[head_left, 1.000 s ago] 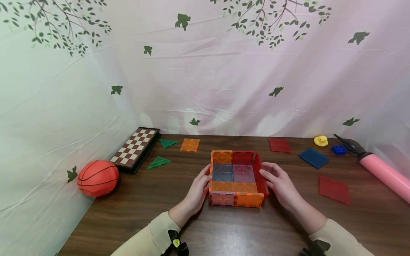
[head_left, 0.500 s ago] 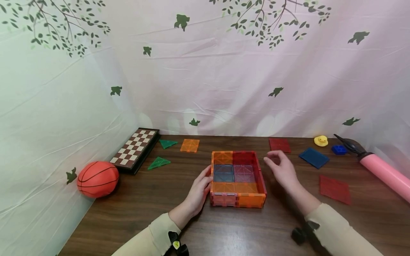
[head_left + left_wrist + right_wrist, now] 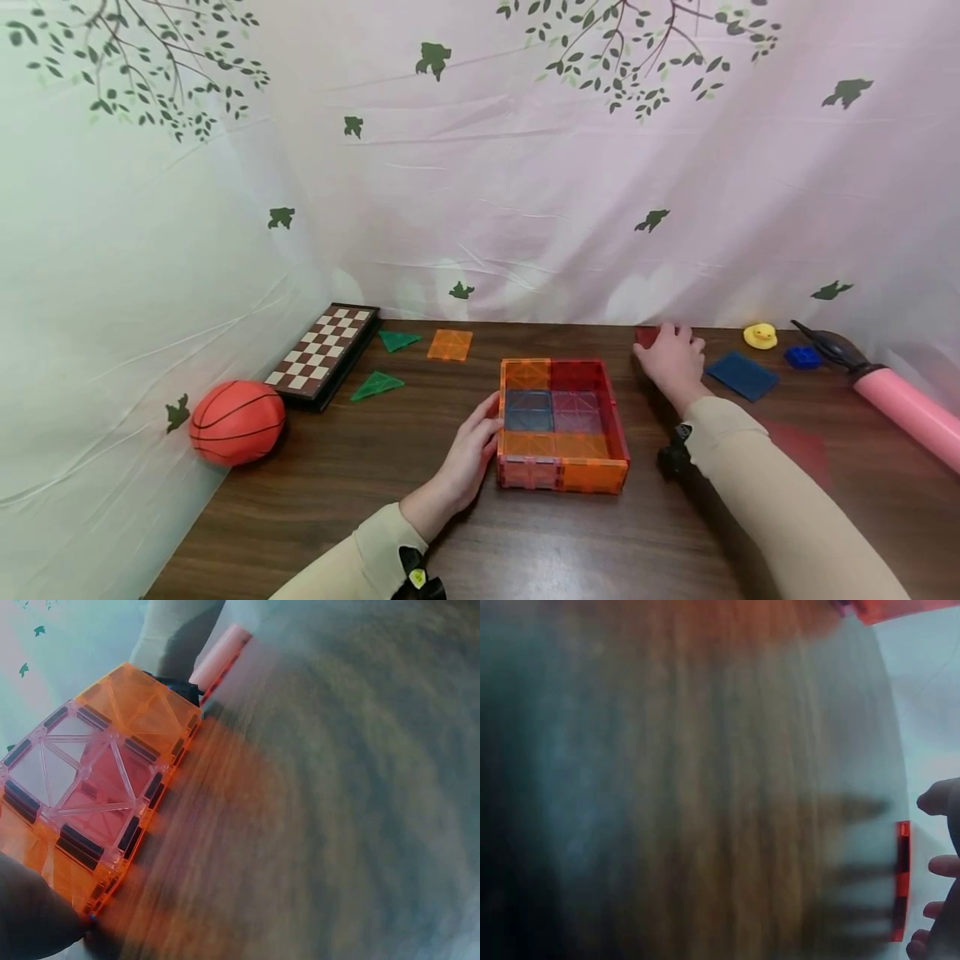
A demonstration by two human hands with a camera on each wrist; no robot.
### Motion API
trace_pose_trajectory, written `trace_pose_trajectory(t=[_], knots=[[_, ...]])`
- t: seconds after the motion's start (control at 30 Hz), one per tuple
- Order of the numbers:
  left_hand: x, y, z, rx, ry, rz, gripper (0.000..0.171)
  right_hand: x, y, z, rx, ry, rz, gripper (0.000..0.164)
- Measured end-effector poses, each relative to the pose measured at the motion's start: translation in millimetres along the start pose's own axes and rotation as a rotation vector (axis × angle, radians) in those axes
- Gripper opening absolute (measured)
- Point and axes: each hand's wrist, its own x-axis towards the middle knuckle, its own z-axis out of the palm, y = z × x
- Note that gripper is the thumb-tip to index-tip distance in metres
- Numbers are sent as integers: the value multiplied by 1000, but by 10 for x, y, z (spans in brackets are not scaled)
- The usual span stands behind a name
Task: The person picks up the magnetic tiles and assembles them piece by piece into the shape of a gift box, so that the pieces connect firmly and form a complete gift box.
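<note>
In the head view, an open box of see-through magnetic tiles (image 3: pixel 562 476) stands on the table, with orange, pink and red walls. My left hand (image 3: pixel 467 454) rests along its left wall, fingers fairly straight. Part of that hand (image 3: pixel 34 911) shows dark beside the pink and orange front tiles (image 3: pixel 90 776) in the left wrist view. My right hand (image 3: pixel 672 362) reaches over a red magnetic tile (image 3: pixel 646 335) at the table's back edge and partly covers it. From the right wrist, the fingers (image 3: pixel 946 866) appear spread, near the red tile's edge (image 3: pixel 903 881) but apart from it.
A blue tile (image 3: pixel 742 376), a yellow rubber duck (image 3: pixel 761 336), a blue brick (image 3: pixel 803 357) and a pink pump (image 3: pixel 907 408) lie right. Another red tile (image 3: pixel 802 450) sits partly behind the right sleeve. Leftward are green triangles (image 3: pixel 377 385), an orange tile (image 3: pixel 450 344), a chessboard (image 3: pixel 322 350) and a ball (image 3: pixel 237 422).
My right hand has left the box's right wall and moved back and right to the red tile. That wall, leaning outward before, now stands straighter. My left hand has stayed at the box.
</note>
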Motion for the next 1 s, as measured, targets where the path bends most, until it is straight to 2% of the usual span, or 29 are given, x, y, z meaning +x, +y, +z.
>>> trace_pose_trajectory(t=[0.17,0.4,0.5,0.6,0.73,0.87,1.0], knots=[[-1,-16,-1,-3,7,-1,62,9,21,42,-48,-46,8,64],[8,10,3,-1,14,-3,62,39,71,-29,7,-38,-9,63],[7,15,-5,4,14,-10,62,70,107,-75,47,-50,-54,68],[8,11,-15,9,13,-11,63,90,97,-141,120,-50,-146,68],[11,7,-24,15,15,-8,63,33,-70,-280,256,-77,-301,62],[17,8,-26,21,19,-14,62,-110,-339,-408,349,-190,-443,58],[12,8,-22,26,16,-8,62,-290,-661,-467,328,-304,-638,53]])
